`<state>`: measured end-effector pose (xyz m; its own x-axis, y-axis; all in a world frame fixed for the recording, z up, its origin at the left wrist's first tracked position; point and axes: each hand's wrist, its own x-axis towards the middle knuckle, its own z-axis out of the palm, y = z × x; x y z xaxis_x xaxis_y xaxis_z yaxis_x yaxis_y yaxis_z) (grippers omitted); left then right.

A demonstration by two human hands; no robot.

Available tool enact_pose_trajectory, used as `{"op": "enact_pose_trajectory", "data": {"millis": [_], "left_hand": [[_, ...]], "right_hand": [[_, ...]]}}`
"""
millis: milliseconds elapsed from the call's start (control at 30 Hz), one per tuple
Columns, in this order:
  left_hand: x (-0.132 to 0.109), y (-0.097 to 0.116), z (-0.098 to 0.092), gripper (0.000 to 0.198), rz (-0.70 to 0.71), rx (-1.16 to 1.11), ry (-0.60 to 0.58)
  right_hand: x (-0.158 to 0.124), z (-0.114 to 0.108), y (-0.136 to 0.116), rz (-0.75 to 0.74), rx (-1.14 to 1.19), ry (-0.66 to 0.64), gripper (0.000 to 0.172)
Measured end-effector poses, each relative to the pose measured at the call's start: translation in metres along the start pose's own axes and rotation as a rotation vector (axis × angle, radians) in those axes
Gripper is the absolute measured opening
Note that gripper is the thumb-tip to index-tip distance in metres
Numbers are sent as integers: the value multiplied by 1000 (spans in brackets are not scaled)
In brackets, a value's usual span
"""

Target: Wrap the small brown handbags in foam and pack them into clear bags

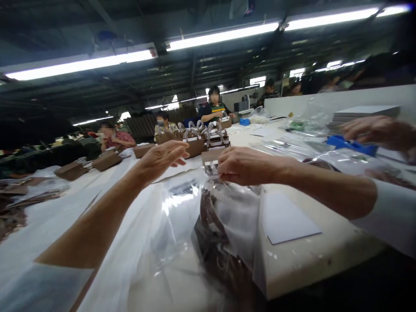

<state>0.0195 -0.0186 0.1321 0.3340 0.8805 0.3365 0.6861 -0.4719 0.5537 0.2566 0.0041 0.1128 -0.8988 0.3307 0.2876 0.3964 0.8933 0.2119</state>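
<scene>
My left hand [164, 157] is raised over the table, fingers stretched out and nothing in them. My right hand [243, 165] is closed, its fingers pressed together at the upper edge of a clear plastic bag [238, 208]. Inside or behind this film is a dark brown handbag [211, 234], blurred by glare and motion. Just beyond my right fingertips stands a small brown box-like piece [211, 156] with pale parts at its front. A flat white card [289, 219] lies on the table to the right of the plastic.
At right, a co-worker's hand [380, 130] is over a blue tape dispenser [352, 145], near stacked boards [364, 117] and more plastic bags [292, 147]. Several brown handbags [195, 147] with wrapped handles stand ahead. Brown pieces [71, 171] lie left. Other people sit or stand further back.
</scene>
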Motion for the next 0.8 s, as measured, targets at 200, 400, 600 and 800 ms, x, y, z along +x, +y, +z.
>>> {"op": "enact_pose_trajectory", "data": {"millis": [200,400,600,800], "left_hand": [[-32,-49,12,51,-342,-64,82],[-46,-87,31,51,-387,-152,78],[-54,-124,64,45,-458,-223,41],[-66,-177,108,37,-533,-246,57]], "right_hand": [[-22,-41,28,107,-79,29,23],[-8,-115,108,587,-401,238,51],[18,-127,183,861,-571,348,65],[21,-61,242,927,-492,230,44]]}}
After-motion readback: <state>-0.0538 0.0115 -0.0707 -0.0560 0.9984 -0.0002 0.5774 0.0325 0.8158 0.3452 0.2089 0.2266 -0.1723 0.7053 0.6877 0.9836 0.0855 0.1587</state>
